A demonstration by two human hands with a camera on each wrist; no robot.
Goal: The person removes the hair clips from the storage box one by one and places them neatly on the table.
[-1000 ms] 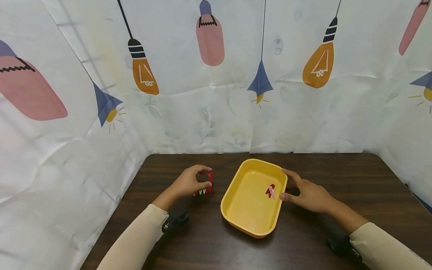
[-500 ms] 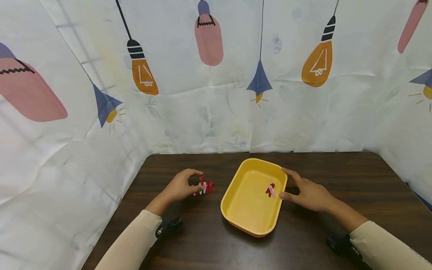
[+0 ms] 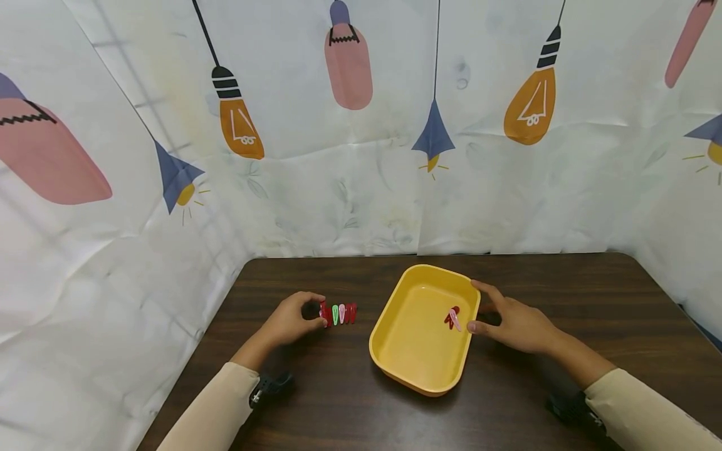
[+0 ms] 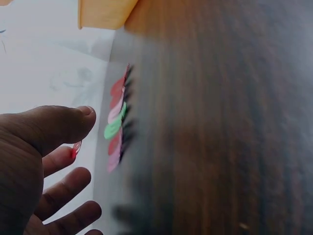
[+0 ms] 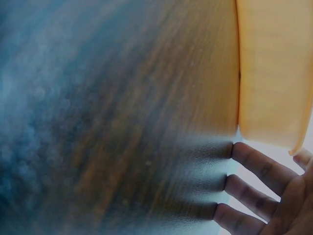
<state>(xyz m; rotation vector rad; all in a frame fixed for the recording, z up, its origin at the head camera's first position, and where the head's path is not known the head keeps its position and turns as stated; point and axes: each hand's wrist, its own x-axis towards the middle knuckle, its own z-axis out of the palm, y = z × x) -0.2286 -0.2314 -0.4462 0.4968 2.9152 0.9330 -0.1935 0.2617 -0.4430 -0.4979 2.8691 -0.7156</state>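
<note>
My left hand (image 3: 289,321) pinches a red snap hair clip (image 4: 77,149) between thumb and index finger, over the left end of a row of clips on the table. The row holds red clips, pink clips and one green hair clip (image 3: 335,314), side by side; in the left wrist view they lie beyond the fingertips. My right hand (image 3: 514,324) touches the right side of a yellow plastic tub (image 3: 392,307), its thumb and index finger at the rim. In the right wrist view its other fingers extend down to the table. Inside the tub lie a pink clip (image 3: 454,319) and red clips beside it.
The dark wood-grain table (image 3: 338,401) carries the tub near its middle, with the clip row to the left. A white printed curtain (image 3: 361,194) hangs behind the table and along its left side. Dark bands with small devices sit on both wrists.
My left hand has moved left and down along the row with the red hair clip, uncovering the clips at the right end. My right hand and the tub have stayed put.
</note>
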